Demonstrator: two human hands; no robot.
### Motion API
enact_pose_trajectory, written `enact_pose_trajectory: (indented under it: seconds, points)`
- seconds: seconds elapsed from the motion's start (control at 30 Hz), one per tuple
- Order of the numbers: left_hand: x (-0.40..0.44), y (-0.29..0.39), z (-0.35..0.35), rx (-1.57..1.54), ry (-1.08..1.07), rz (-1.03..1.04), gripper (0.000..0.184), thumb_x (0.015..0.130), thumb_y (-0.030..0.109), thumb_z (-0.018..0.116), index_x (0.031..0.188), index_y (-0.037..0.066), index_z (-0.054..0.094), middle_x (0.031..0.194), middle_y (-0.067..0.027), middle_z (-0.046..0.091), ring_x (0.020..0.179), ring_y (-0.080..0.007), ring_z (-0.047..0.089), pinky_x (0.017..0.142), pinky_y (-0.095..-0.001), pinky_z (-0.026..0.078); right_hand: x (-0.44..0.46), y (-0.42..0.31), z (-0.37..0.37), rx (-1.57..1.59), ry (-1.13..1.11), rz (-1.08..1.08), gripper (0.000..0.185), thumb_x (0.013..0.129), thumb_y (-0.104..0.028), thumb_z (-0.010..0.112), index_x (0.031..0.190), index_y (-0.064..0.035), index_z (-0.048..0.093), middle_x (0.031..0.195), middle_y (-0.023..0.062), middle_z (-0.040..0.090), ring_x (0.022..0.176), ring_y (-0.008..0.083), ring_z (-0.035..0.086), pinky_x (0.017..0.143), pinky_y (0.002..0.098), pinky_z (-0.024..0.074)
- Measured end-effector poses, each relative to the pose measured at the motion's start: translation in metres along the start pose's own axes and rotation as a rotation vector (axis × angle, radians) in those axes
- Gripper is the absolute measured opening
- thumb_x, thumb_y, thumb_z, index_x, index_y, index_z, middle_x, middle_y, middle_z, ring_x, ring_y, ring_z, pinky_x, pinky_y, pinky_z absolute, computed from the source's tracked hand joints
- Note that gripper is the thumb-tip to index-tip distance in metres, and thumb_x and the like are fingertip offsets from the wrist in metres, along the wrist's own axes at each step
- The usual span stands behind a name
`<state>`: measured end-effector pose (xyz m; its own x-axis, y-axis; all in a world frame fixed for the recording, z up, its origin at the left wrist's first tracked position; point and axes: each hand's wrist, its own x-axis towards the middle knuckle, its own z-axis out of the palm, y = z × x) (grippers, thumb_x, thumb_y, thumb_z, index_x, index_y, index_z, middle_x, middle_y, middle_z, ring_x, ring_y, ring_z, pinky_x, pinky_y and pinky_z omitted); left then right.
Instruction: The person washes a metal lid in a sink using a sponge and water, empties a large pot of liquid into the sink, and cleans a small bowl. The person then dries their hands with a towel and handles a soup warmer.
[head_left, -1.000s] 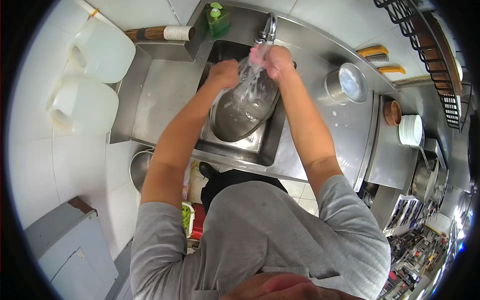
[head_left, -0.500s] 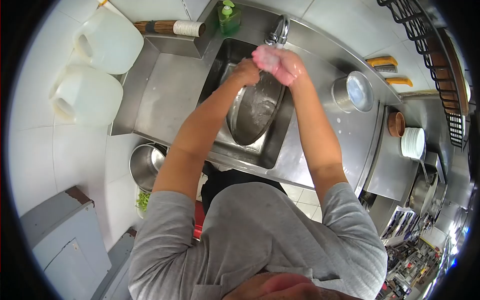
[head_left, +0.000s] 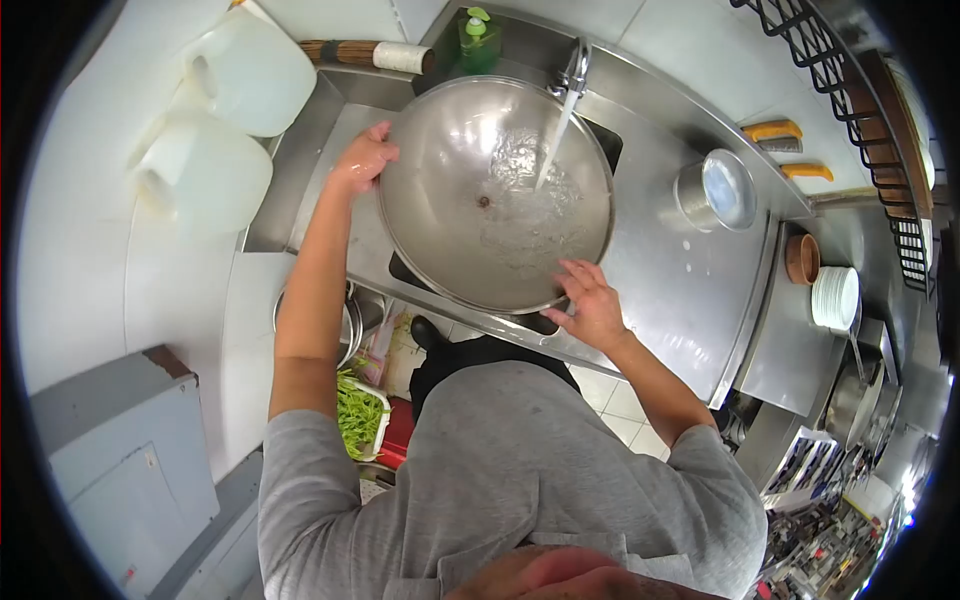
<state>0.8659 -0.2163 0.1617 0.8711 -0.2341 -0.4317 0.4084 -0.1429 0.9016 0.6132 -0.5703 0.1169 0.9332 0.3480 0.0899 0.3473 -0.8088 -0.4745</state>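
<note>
A large round metal bowl (head_left: 440, 210) lies face up over the sink, with rippling water inside. Water runs into it from the faucet (head_left: 577, 70). My left hand (head_left: 366, 158) is at the bowl's left rim, fingers bent around the edge, the grip partly hidden. On the lower right rim, my right hand (head_left: 594, 306) has its fingers over the edge and its thumb outside. Little of the sink basin (head_left: 604, 145) shows past the bowl.
A green soap bottle (head_left: 479, 42) and a bundled brush (head_left: 365, 55) stand behind. Right are a metal pot (head_left: 716, 190), orange-handled tools (head_left: 772, 130) and stacked plates (head_left: 834, 297). Plastic jugs (head_left: 215, 165) are left; greens (head_left: 358, 415) sit below.
The bowl has gone from tilted inside the sink to lying flat across it. My hands have parted from under the faucet to the bowl's left and lower right rim.
</note>
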Motion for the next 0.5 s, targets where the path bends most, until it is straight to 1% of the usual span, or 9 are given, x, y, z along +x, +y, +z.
enact_pose_trajectory:
  seconds: [0.03,0.07,0.17,0.27,0.33,0.43,0.5]
  points:
    - [0.007,-0.016,-0.005,-0.04,-0.035,-0.002,0.067,0.075,0.0,0.058,0.141,-0.002,0.044,0.121,-0.0136,0.062,0.105,-0.0219,0.063,0.084,-0.0349,0.054,-0.001,0.009,-0.001,-0.021,0.04,-0.068,0.046,0.064,-0.031,0.083,0.101,-0.0061,0.069,0.113,0.0094,0.067,0.111,0.0295,0.06,0.09,0.04,0.0533]
    - [0.008,-0.033,-0.01,-0.083,-0.067,-0.009,0.07,0.075,-0.001,0.058,0.143,0.0,0.042,0.122,-0.013,0.061,0.105,-0.0218,0.063,0.084,-0.0351,0.054,0.0,0.009,-0.012,-0.02,0.002,-0.051,0.037,0.063,-0.029,0.082,0.087,-0.0067,0.066,0.095,0.0047,0.067,0.094,0.026,0.061,0.076,0.0384,0.0547]
    - [-0.002,-0.061,-0.007,-0.159,-0.046,-0.034,0.067,0.073,-0.005,0.056,0.139,0.005,0.049,0.117,-0.0086,0.064,0.106,-0.0211,0.063,0.09,-0.0346,0.053,-0.004,0.017,-0.048,-0.036,0.048,-0.162,0.035,0.062,-0.032,0.083,0.079,-0.0077,0.064,0.081,0.0034,0.064,0.081,0.0249,0.06,0.066,0.0381,0.0533]
    - [-0.019,-0.096,0.01,-0.274,-0.086,-0.131,0.066,0.073,-0.006,0.055,0.137,0.006,0.05,0.117,-0.0073,0.064,0.103,-0.0215,0.064,0.087,-0.0367,0.054,-0.014,-0.006,-0.104,-0.053,0.039,-0.181,0.039,0.057,-0.035,0.086,0.071,-0.0077,0.062,0.074,0.0043,0.062,0.073,0.0264,0.059,0.061,0.0387,0.0516]
    - [-0.042,-0.112,0.026,-0.354,-0.125,-0.187,0.06,0.073,-0.006,0.055,0.132,0.005,0.052,0.115,-0.0078,0.064,0.098,-0.0217,0.066,0.084,-0.0378,0.056,-0.026,-0.025,-0.133,-0.084,0.022,-0.17,0.044,0.054,-0.039,0.088,0.068,-0.0071,0.06,0.071,0.0049,0.061,0.07,0.0267,0.059,0.06,0.0395,0.0512]
    - [-0.086,-0.119,0.035,-0.307,-0.221,-0.254,0.052,0.074,-0.004,0.056,0.125,0.006,0.055,0.111,-0.0093,0.063,0.095,-0.0236,0.067,0.082,-0.0396,0.057,-0.034,-0.054,-0.167,-0.072,-0.015,-0.133,0.052,0.05,-0.044,0.091,0.064,-0.0058,0.059,0.067,0.0063,0.061,0.066,0.0264,0.058,0.058,0.0391,0.05]
    - [-0.104,-0.13,0.027,-0.359,-0.291,-0.256,0.051,0.076,-0.004,0.056,0.125,0.005,0.05,0.11,-0.0136,0.061,0.093,-0.0303,0.067,0.079,-0.0483,0.058,-0.03,-0.082,-0.187,-0.07,-0.05,-0.119,0.056,0.049,-0.047,0.092,0.063,-0.0045,0.058,0.065,0.0075,0.06,0.063,0.0254,0.058,0.057,0.0381,0.0485]
